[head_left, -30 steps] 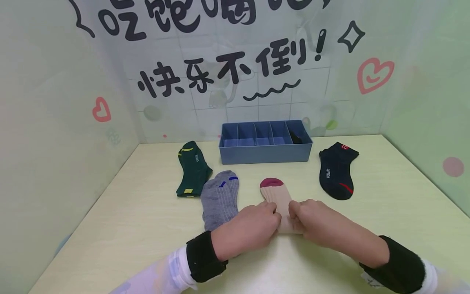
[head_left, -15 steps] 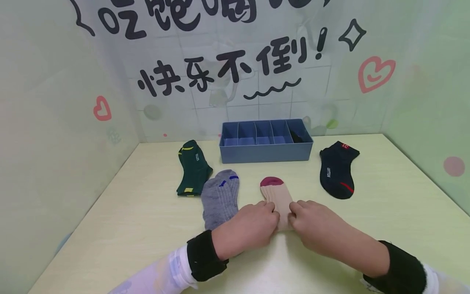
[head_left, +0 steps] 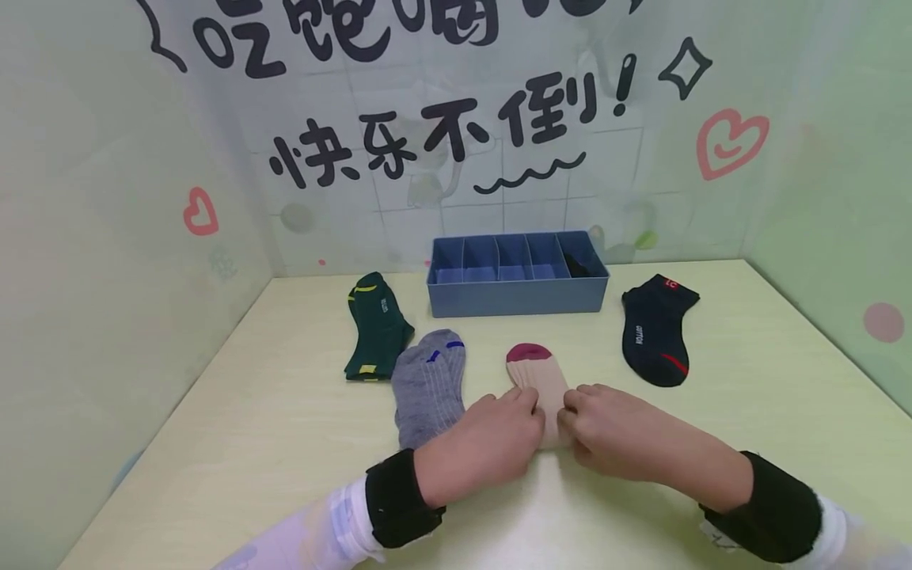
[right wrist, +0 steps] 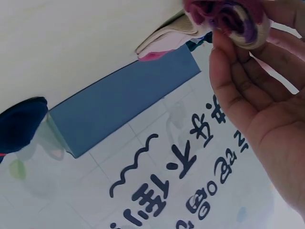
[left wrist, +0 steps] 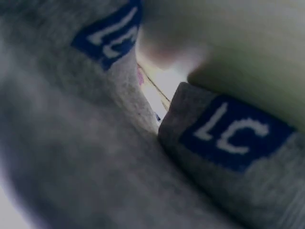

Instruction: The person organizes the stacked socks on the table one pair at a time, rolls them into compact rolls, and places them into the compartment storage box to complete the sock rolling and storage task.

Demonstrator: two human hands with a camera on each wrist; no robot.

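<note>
A pale pink sock with a maroon toe lies on the table, toe pointing away from me. My left hand and right hand pinch its near end from either side, fingers curled. In the right wrist view that end is a thick roll of maroon, purple and cream, between thumb and fingers. Grey socks with blue marks lie just left, partly behind my left hand. Their blue labels fill much of the left wrist view, where the left fingers are mostly hidden or blurred.
A blue divided box stands at the back, something black in its rightmost compartment. Dark green socks lie at the left, touching or close to the grey ones. Navy socks with red marks lie at the right. Walls enclose the table.
The pink sock's near edge sits slightly farther from me than a second ago. My right fingers have shifted a little along its end; the left hand has barely moved.
</note>
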